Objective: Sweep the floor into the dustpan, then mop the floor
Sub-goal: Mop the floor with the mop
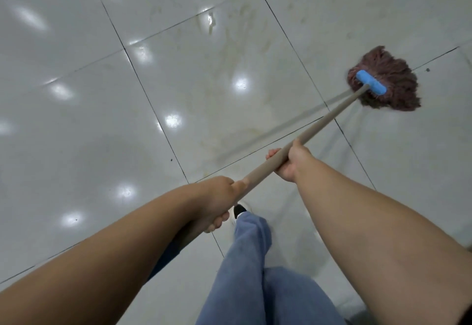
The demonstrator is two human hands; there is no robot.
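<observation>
Head view — left hand (217, 201) and right hand (290, 162) both grip the mop (383, 79) on the floor (76, 133).

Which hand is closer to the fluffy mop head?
The right hand. It grips the wooden handle farther along toward the mop head. The left hand holds the handle lower down, nearer the person's body and farther from the mop head.

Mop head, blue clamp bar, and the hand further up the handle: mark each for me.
mop head (390, 69): head view, on the reddish-brown strands beyond the bar.
blue clamp bar (371, 82): head view, middle of the bar.
right hand (290, 161): head view, back of the hand gripping the handle.
</observation>
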